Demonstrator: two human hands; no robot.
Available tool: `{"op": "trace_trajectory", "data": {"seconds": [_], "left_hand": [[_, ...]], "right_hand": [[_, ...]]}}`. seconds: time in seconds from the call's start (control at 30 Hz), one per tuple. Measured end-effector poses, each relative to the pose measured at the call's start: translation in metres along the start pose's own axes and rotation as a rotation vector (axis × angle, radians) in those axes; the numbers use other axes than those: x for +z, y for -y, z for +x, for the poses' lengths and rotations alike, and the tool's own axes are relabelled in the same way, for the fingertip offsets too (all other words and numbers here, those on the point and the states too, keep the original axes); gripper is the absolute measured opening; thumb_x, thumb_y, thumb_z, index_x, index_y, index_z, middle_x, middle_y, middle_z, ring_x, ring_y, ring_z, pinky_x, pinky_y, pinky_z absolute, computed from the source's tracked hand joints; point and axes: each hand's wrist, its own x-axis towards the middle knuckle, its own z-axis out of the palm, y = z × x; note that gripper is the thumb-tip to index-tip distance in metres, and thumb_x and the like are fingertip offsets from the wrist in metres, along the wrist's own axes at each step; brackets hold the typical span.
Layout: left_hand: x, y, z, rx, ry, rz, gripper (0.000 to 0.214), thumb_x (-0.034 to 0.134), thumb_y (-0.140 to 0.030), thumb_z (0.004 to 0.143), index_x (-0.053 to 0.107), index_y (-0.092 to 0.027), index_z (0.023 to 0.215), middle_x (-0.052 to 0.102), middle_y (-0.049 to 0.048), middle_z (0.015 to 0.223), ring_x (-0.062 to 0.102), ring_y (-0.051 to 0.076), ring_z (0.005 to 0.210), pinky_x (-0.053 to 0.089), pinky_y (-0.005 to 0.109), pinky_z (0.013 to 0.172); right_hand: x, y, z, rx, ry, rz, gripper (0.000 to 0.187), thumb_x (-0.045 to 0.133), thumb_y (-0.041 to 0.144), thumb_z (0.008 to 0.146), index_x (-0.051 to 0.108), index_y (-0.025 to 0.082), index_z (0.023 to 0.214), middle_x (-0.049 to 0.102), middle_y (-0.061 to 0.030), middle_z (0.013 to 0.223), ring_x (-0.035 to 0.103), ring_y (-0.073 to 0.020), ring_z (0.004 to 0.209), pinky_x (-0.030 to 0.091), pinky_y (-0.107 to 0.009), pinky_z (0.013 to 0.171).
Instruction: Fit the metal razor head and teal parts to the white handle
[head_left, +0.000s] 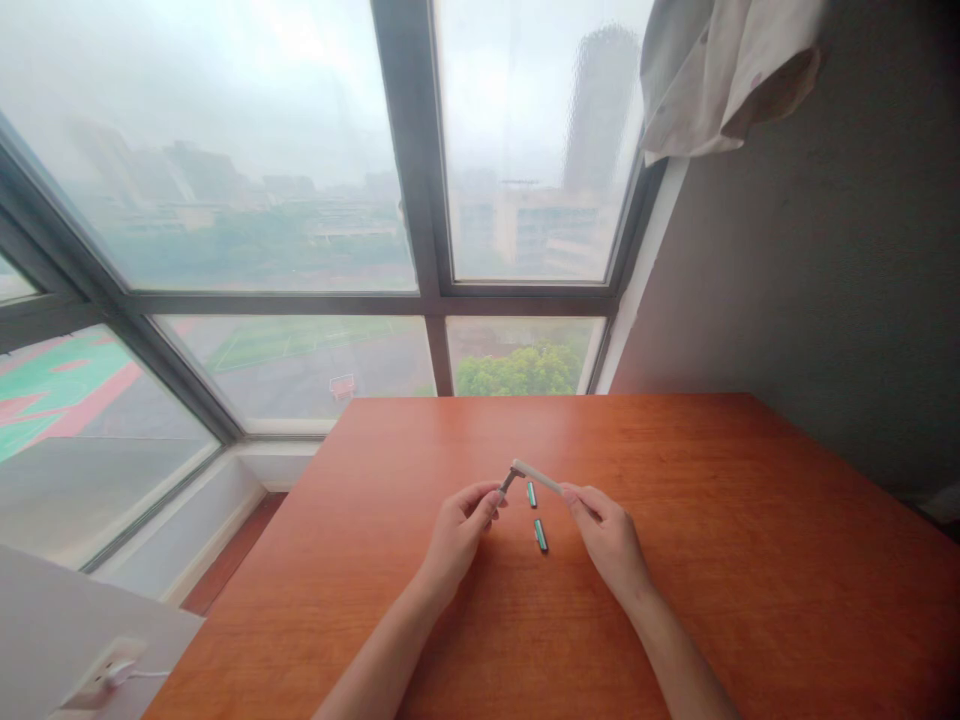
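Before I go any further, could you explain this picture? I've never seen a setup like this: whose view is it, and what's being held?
There's no machine here: you see a person's two bare hands, the left hand and the right hand. The single picture comes from a camera worn on that person's head, looking forward and down. The brown surface is a wooden table, with windows beyond it. On it lie two small green-and-dark pieces, a farther one and a nearer one; they resemble razor heads. The left hand grips a slim grey piece; the right holds a pale stick. Their far ends appear to meet, but I can't tell whether they're joined.
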Motion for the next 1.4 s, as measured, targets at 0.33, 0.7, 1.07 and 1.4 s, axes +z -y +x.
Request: {"op": "trace_trajectory", "data": {"seconds": [0.33,0.7,1.07,1.4], "left_hand": [[0.0,0.004,0.001,-0.001,0.06,0.034,0.039,0.064,-0.047,0.076,0.071,-0.012,0.092,0.063,0.0053,0.073,0.047,0.013,0.061,0.036,0.023,0.055],[0.002,-0.006,-0.003,-0.034,0.033,-0.064,0.037,0.066,-0.044,0.075,0.071,-0.011,0.09,0.061,0.0051,0.071,0.045,0.012,0.059,0.034,0.021,0.053],[0.002,-0.006,-0.002,-0.067,0.027,-0.03,0.042,0.069,-0.049,0.07,0.071,-0.011,0.087,0.064,0.0061,0.072,0.048,0.012,0.059,0.035,0.021,0.051],[0.002,-0.003,-0.002,-0.031,0.0,0.027,0.042,0.068,-0.049,0.07,0.072,-0.012,0.09,0.066,0.007,0.075,0.05,0.015,0.063,0.039,0.023,0.055]], "right_hand": [[0.0,0.004,-0.001,0.009,-0.001,0.009,0.043,0.046,0.048,0.089,0.073,0.016,0.099,0.069,-0.0069,0.085,0.062,-0.0201,0.079,0.047,-0.026,0.069],[0.0,0.003,-0.001,0.021,-0.014,-0.006,0.045,0.045,0.051,0.088,0.073,0.016,0.097,0.069,-0.0069,0.081,0.062,-0.021,0.079,0.047,-0.027,0.069],[-0.002,0.005,-0.001,0.025,-0.014,0.002,0.044,0.046,0.05,0.088,0.073,0.017,0.096,0.07,-0.0082,0.087,0.063,-0.0221,0.084,0.048,-0.028,0.072],[-0.002,0.005,-0.001,0.001,0.0,-0.031,0.043,0.045,0.049,0.089,0.072,0.017,0.097,0.07,-0.0072,0.087,0.062,-0.021,0.081,0.048,-0.027,0.07]]}}
